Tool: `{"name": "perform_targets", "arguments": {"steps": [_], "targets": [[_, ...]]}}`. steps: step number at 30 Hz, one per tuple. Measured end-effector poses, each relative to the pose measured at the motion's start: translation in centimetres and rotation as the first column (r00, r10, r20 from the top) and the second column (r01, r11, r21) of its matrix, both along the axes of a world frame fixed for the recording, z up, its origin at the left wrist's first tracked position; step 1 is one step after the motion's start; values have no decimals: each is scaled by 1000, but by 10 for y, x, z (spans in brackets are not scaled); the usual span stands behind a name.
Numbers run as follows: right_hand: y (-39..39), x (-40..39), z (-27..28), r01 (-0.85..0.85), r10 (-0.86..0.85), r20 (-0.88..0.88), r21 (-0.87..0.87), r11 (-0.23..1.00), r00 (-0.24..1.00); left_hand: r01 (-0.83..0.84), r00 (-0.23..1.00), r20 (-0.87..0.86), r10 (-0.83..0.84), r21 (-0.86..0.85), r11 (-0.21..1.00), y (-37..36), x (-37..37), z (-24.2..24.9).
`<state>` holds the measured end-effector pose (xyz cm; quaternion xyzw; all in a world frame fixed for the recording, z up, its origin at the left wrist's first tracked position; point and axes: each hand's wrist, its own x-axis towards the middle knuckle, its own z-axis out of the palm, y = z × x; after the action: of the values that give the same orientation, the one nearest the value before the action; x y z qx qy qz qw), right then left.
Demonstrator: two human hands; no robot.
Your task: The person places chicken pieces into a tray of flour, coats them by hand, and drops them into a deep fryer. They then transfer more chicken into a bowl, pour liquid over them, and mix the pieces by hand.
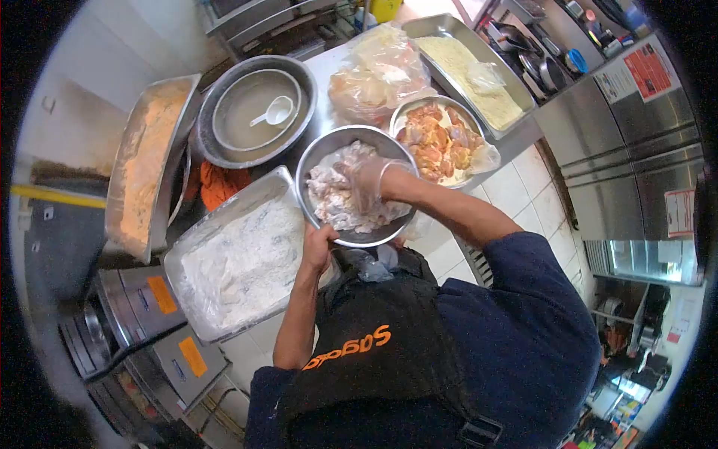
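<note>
My left hand (320, 247) grips the near-left rim of a round metal bowl (407, 153), with the thumb over the edge. In the bowl lie several flour-coated pieces of raw meat (333, 183), which look like chicken. My right hand (366, 179), in a clear plastic glove, reaches into the bowl from the right and touches these pieces. Its fingers are blurred and partly hidden, so their grip does not show. To the left of the bowl is a deep metal tray (173, 273) of white flour (239, 258). Behind it at the right stands a bowl of marinated chicken (437, 146).
A basin of cloudy water (232, 123) holds a white scoop (278, 111). Nearby lies a plastic bag of meat (378, 78). A crumb-filled tray (475, 82) stands at the back right. Another tray with orange powder (146, 165) is at the far left, near an orange cloth (221, 183).
</note>
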<state>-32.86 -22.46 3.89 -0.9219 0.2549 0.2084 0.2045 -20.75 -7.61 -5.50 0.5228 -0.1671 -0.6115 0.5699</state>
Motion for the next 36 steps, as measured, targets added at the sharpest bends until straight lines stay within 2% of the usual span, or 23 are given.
{"name": "perform_targets", "arguments": {"steps": [1, 3, 4, 7, 8, 10, 13, 14, 17, 18, 19, 21, 22, 23, 25, 27, 29, 30, 32, 34, 36], "targets": [[2, -4, -7, 15, -15, -6, 1, 1000, 1000, 15, 1000, -6, -15, 1, 1000, 0, -1, -4], [7, -7, -24, 79, -74, 157, -28, 996, 985, -14, 999, 29, 16, -72, 997, 2, -1, -9], [9, -16, -28, 66, -48, 344, -40, 997, 938, -3, 1000, 27, 5, -70, 998, 4, -1, -10], [-3, -25, -42, 84, -81, 358, 6, 996, 930, -27, 999, 23, 29, -82, 996, 5, -2, -13], [-3, -28, -28, 90, -86, 358, 6, 996, 930, -21, 999, 23, 23, -82, 996, 3, -2, -12], [-3, -32, 17, 102, -130, 330, 100, 990, 935, -14, 1000, 14, 15, -87, 996, 3, 0, -8], [-6, -37, 29, 158, -162, 309, 39, 987, 937, -38, 999, -27, 36, -53, 998, 3, 0, -8], [-10, -34, 24, 115, -132, 251, 80, 990, 959, 0, 1000, -13, -1, -52, 999, 3, 3, -8], [-2, -21, 17, 27, -47, 273, 76, 997, 961, 82, 996, 20, -82, -9, 997, 5, 11, -3], [3, -17, 10, 1, -14, 188, 67, 998, 982, 85, 996, 24, -85, -11, 996, 3, 10, 0], [9, -11, 6, 2, -15, 191, 66, 998, 981, 83, 996, 32, -82, -23, 996, 0, 8, 4], [25, 1, 0, 32, -33, 18, 53, 998, 999, 74, 996, 44, -73, -31, 997, -2, 9, 8], [31, 3, -3, 44, -43, 23, -27, 999, 999, 81, 995, 67, -80, -19, 997, -3, 10, 10], [31, 5, -4, 33, -33, 20, -20, 999, 999, 85, 993, 86, -84, -7, 996, -2, 9, 10], [28, 8, -6, 159, -160, -31, -41, 986, 987, 59, 996, 66, -58, -11, 998, 0, 5, 10], [10, 8, -53, 156, -155, -87, 2, 988, 984, 31, 998, 55, -30, -23, 999, 0, 6, 10], [-10, 2, -102, -42, 46, 160, -25, 999, 986, 83, 996, 31, -83, -28, 996, 0, 8, 5], [-8, -3, -69, 142, -152, 140, 77, 987, 979, 79, 997, 12, -79, -50, 996, 1, 8, 4], [-16, -8, -29, 127, -139, 94, 119, 985, 986, 54, 998, 24, -52, -63, 997, 2, 5, 5], [-25, -18, -22, 111, -120, 43, 157, 981, 992, 24, 999, 33, -22, -78, 997, 1, 9, 4], [-28, -27, -18, 0, -17, 448, 38, 999, 894, 52, 999, -13, -53, -50, 997, 3, 12, 0]]}}
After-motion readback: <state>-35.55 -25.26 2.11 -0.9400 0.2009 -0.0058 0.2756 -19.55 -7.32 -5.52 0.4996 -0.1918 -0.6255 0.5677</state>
